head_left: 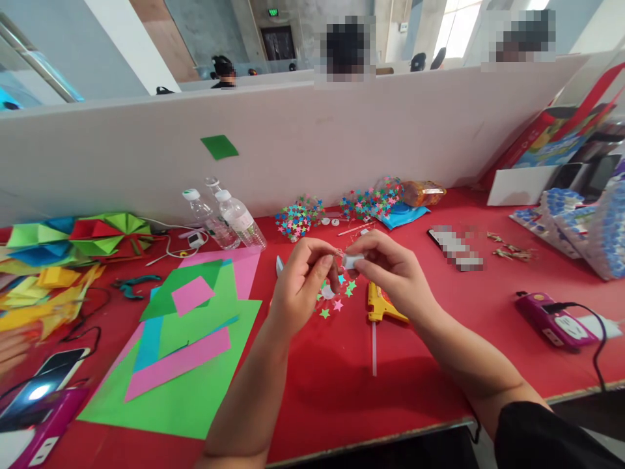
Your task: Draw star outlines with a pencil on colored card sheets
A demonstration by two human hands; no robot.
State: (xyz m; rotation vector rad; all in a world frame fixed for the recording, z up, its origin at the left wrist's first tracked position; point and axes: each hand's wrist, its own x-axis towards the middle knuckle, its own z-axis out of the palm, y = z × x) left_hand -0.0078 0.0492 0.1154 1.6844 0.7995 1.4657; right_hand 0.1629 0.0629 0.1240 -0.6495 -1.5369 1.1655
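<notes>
My right hand [385,264] pinches a small white piece [352,261] between thumb and fingers. Close beside it, my left hand [310,277] has its thumb and fingers pressed together; anything between them is too small to make out. Below the hands, small paper stars [338,305] in green, pink and blue lie on the red table [332,391] around a white round piece [327,292]. A yellow glue gun [379,303], with a clear glue stick [374,348] standing out of its back, lies just below my right hand.
Colored paper sheets [190,410] lie left, plastic bottles [241,218] behind them. Star-covered balls [295,219] stand by the white partition [293,143]. A phone [454,247] and purple power strip [554,319] lie right. Another person's hand [14,348] shows at the left edge.
</notes>
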